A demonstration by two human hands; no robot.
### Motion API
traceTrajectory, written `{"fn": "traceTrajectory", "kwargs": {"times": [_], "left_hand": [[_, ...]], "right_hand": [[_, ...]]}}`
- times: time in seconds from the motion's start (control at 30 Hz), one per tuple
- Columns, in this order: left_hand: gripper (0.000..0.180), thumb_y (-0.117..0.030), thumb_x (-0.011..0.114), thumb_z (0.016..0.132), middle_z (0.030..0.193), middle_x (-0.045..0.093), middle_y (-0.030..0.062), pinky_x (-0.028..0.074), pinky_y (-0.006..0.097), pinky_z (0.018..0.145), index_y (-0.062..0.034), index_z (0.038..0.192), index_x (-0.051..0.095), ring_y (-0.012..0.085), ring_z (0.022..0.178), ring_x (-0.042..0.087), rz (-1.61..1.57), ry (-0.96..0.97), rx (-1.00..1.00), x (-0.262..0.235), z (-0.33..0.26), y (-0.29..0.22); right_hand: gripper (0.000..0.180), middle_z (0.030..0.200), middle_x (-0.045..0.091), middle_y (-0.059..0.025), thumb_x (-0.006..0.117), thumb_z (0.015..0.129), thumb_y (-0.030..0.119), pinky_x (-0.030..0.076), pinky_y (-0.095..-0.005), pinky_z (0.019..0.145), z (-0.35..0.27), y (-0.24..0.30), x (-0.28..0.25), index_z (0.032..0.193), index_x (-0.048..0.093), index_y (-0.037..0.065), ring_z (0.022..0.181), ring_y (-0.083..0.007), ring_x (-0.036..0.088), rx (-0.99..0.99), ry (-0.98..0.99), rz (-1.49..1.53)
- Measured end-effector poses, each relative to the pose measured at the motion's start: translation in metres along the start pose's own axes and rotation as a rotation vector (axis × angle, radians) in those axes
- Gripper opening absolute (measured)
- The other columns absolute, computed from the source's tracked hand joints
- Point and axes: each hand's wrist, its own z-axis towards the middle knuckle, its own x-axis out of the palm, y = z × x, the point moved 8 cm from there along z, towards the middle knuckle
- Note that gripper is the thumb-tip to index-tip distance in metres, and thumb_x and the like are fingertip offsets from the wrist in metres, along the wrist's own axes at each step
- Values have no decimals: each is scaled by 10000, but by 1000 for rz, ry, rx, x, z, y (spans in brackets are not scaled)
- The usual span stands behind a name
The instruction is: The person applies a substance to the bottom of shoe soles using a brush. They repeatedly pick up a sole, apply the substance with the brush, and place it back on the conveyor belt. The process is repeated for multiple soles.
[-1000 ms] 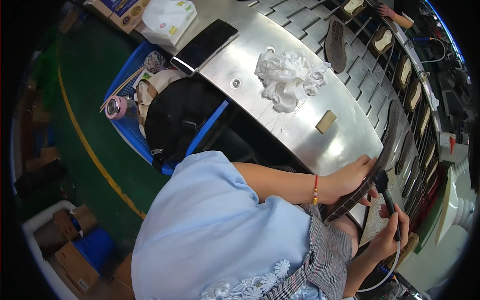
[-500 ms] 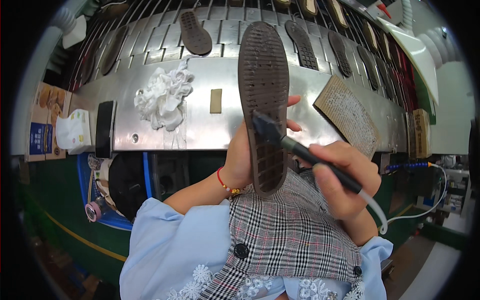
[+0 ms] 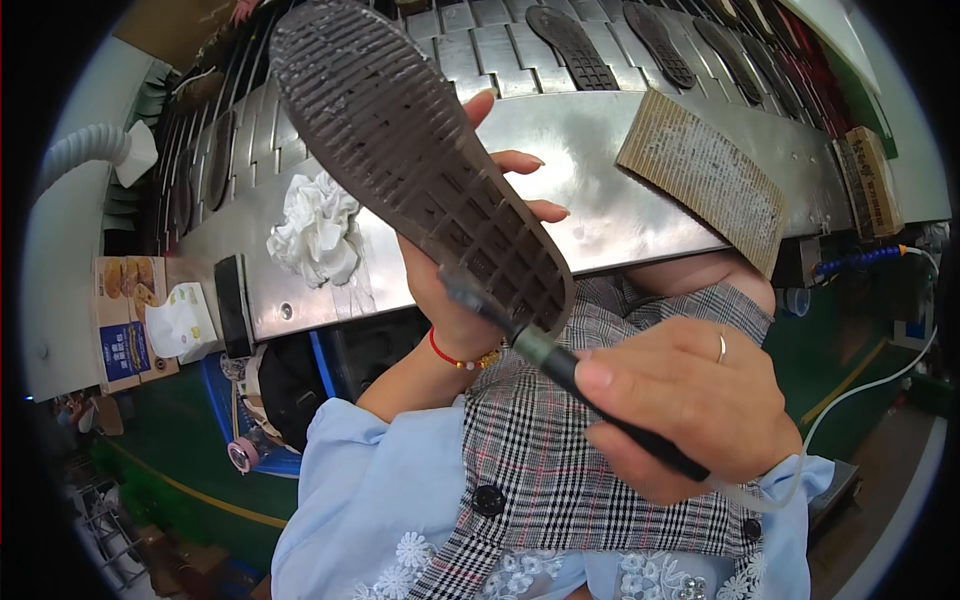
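My left hand [image 3: 440, 290] holds a dark brown shoe sole [image 3: 400, 150] from beneath, fingertips showing past its right edge. The sole tilts toward the upper left and shows a ribbed front and a gridded heel part, with wet-looking shiny spots on the ribs. In my right hand [image 3: 690, 400] is a brush [image 3: 560, 365] with a dark handle and a clear tube running from its end. The brush's dark tip lies at the sole's lower left edge, near my left wrist; whether it touches the sole I cannot tell.
A slatted metal conveyor [image 3: 470, 50] carries several more soles [image 3: 572, 45] beyond the metal table [image 3: 570, 140]. On the table lie crumpled white cloth [image 3: 318, 232] and a ridged tan board [image 3: 705, 175]. A tissue pack [image 3: 183, 322] and a black block [image 3: 233, 305] stand at left.
The sole has come closer and tilted toward the upper left. The brush has moved from the sole's middle to its lower left edge. The view has shifted too.
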Motion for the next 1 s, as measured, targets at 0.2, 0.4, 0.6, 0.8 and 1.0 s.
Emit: {"fn": "traceTrajectory", "kwargs": {"times": [0.2,0.4,0.6,0.8,1.0], "left_hand": [[778,-568,246,991,1445,307,291,640,464,692,2,1499,93,417,1069,609,-358,147,35,6,16,-10],[798,-525,319,992,1360,341,387,577,615,773,-79,1514,-89,584,1162,480,-584,411,-41,7,20,-28],[824,-554,357,974,1392,333,366,535,643,846,-124,1525,-79,572,1230,425,-588,450,-68,1,27,-39],[847,-582,370,957,1393,357,338,552,615,843,-114,1530,-43,528,1185,486,-576,401,-25,2,32,-42],[782,-558,353,973,1415,357,310,563,510,882,-77,1525,78,433,1179,518,-671,258,-39,10,37,-43]], "right_hand": [[299,795,684,-173,735,690,21,555,-308,546,-8,2,-4,959,665,-90,640,-255,676,-34,-37,-11],[259,773,676,-161,752,679,34,558,-292,535,-8,0,-7,899,676,-80,618,-215,667,-47,-83,-16],[184,776,675,-158,736,711,42,547,-273,510,-10,0,-5,860,685,-53,605,-201,659,-42,-95,17],[195,785,672,-157,715,728,46,550,-278,517,-10,1,-5,891,684,-56,615,-203,657,-44,-120,-8],[212,806,663,-174,678,755,79,558,-287,510,-13,6,-5,915,690,-59,621,-211,653,-102,-127,-14]]}}
